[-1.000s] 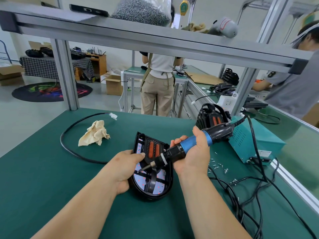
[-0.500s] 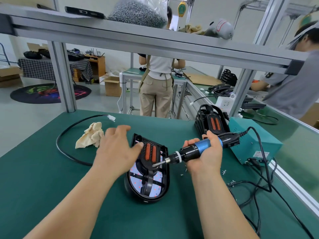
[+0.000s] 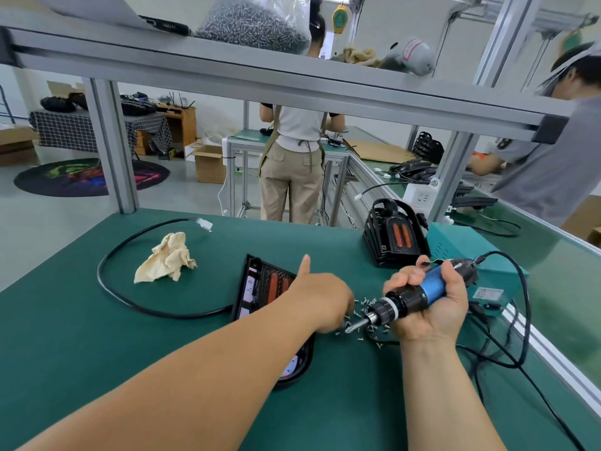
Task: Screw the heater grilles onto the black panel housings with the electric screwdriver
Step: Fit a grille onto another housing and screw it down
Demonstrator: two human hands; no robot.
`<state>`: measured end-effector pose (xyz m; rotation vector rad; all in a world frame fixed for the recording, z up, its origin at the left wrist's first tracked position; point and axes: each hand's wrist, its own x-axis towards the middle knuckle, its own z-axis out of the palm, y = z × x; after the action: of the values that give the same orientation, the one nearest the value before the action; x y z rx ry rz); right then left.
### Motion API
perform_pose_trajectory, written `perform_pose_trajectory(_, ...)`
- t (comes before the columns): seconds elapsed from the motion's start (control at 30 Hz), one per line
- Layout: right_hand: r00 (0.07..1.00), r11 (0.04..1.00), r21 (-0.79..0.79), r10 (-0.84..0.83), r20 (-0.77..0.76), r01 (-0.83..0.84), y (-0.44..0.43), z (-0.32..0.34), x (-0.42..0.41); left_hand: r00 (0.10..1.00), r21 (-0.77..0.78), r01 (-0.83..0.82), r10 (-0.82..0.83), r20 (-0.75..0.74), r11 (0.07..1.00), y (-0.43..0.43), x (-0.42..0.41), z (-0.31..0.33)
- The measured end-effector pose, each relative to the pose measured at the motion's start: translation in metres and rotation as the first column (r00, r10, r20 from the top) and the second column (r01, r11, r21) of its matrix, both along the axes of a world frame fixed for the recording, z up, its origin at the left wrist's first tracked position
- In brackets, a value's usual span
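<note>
Head view: the right hand (image 3: 432,312) is wrapped around the electric screwdriver (image 3: 411,298), its bit pointing left over loose screws (image 3: 361,302). The left hand (image 3: 320,299) reaches down into those screws, thumb raised; its fingertips are hidden, so I cannot tell its grip. The black panel housing (image 3: 257,289) lies under the left forearm. Another housing (image 3: 395,237) stands beyond.

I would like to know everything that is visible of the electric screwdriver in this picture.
The electric screwdriver is a slim, pen-shaped tool: a short metal bit, a ribbed black collar, a blue grip and a black rear end, seemingly plastic. A black cable leaves its rear. The right hand holds it, fingers curled round the blue grip. It is slanted above the green mat, bit lower and pointing left over loose screws; whether it touches them is not clear.
</note>
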<state>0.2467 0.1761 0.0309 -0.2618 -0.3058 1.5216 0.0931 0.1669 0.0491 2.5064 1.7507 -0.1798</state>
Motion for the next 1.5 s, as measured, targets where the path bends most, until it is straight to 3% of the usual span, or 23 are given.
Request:
perform_pose_trajectory(0.17, 1.000, 1.000, -0.004, 0.011, -0.001, -0.011, 0.001, -0.002, -0.003, 0.994, -0.017, -0.039, 0.040, 0.097, 0.999, 0.001, 0.002, -0.008)
perform_pose_trajectory(0.5, 1.000, 1.000, 0.018, 0.009, -0.017, -0.008, 0.000, -0.003, -0.003, 0.991, 0.042, -0.067, 0.062, 0.123, 0.997, 0.001, 0.004, -0.016)
perform_pose_trajectory(0.9, 0.999, 1.000, 0.030, 0.003, -0.049, -0.002, 0.000, -0.004, -0.003, 0.998, 0.121, 0.011, -0.018, 0.061, 0.993, 0.001, 0.005, -0.021)
perform_pose_trajectory(0.97, 0.998, 1.000, 0.029, 0.002, -0.057, -0.001, 0.000, -0.005, -0.003, 0.995, 0.118, 0.000, -0.012, 0.098, 0.993, 0.000, 0.005, -0.021)
perform_pose_trajectory(1.1, 0.998, 0.999, 0.038, -0.013, -0.058, 0.016, -0.001, -0.003, -0.003, 0.949, 0.096, -0.095, 0.061, 0.308, 0.991, 0.000, 0.003, -0.015)
perform_pose_trajectory(1.23, 0.996, 0.998, 0.040, -0.040, -0.085, 0.043, 0.000, -0.003, -0.002, 0.830, 0.107, -0.217, 0.125, 0.543, 0.970, 0.001, -0.001, -0.003)
perform_pose_trajectory(1.37, 0.992, 0.996, 0.052, -0.071, -0.104, 0.076, 0.000, -0.001, -0.003, 0.690, 0.119, -0.246, 0.088, 0.719, 0.962, -0.007, -0.017, 0.015)
perform_pose_trajectory(1.4, 0.991, 0.995, 0.058, -0.077, -0.110, 0.084, 0.000, 0.000, -0.004, 0.597, 0.067, -0.255, 0.102, 0.796, 0.965, -0.012, -0.022, 0.015)
perform_pose_trajectory(1.5, 0.986, 0.994, 0.041, -0.097, -0.135, 0.104, 0.000, 0.002, -0.007, 0.127, -0.181, -0.194, 0.208, 0.970, 0.964, -0.033, -0.035, 0.008)
